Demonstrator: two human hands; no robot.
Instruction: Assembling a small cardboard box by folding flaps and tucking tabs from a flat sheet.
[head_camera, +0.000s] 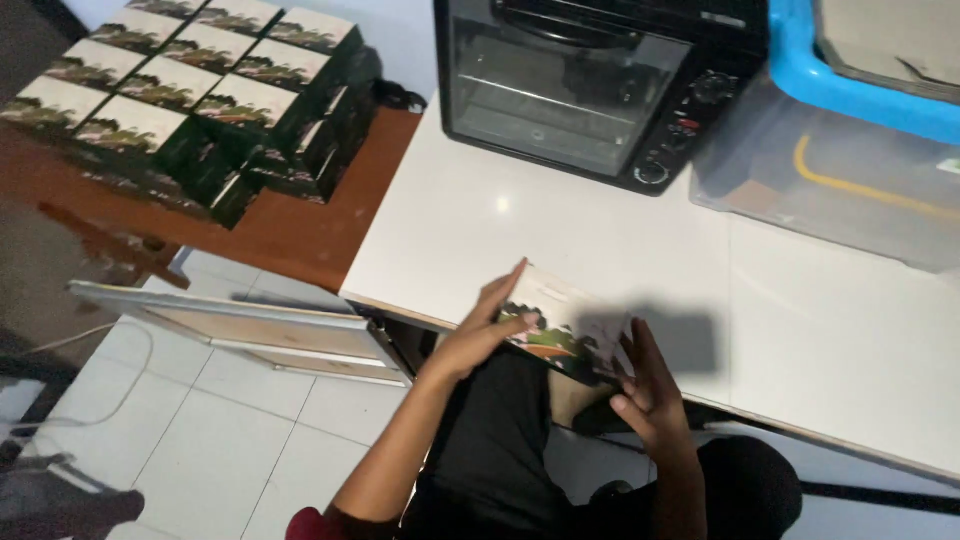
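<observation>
Down at the near edge of the white table (600, 240), both hands hold a flat printed carton (560, 325), cream on top with a green and orange picture along its lower side. The left hand (480, 335) grips the carton's left end, fingers stretched up along its edge and the thumb pressed onto the printed face. The right hand (650, 395) closes on the right end from below, fingers curled up onto the dark corner. The carton sits tilted, partly over the table's rim and above the person's lap. Farther back on the table stands a black toaster oven (590, 90), with a clear storage bin (830, 170) under a blue lid beside it. To the left, a brown table (300, 225) carries a stack of matching green boxes (200, 90).
</observation>
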